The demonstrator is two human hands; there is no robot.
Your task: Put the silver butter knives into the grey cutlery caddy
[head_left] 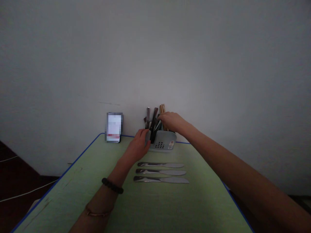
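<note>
A grey plastic cutlery holder (165, 139) with round holes in its front stands at the far edge of the table. My left hand (139, 144) grips its left side, fingers curled around the wall. Above the holder, my right hand (173, 121) is closed, its fingertips pinching a shiny piece of cutlery (157, 126) that leans among the others; its lower end is hidden. Upright beside it are metal handles (148, 112), brown handles (155, 111) and wooden chopsticks (162, 108). Three table knives (160, 172) lie in parallel in front of the holder, blades to the right.
At the back left a phone (113, 127) with a lit, blurred screen leans against the white wall (155, 58). The green table (170, 207) has a blue edge. White cables (29, 193) run along the dark floor at the left.
</note>
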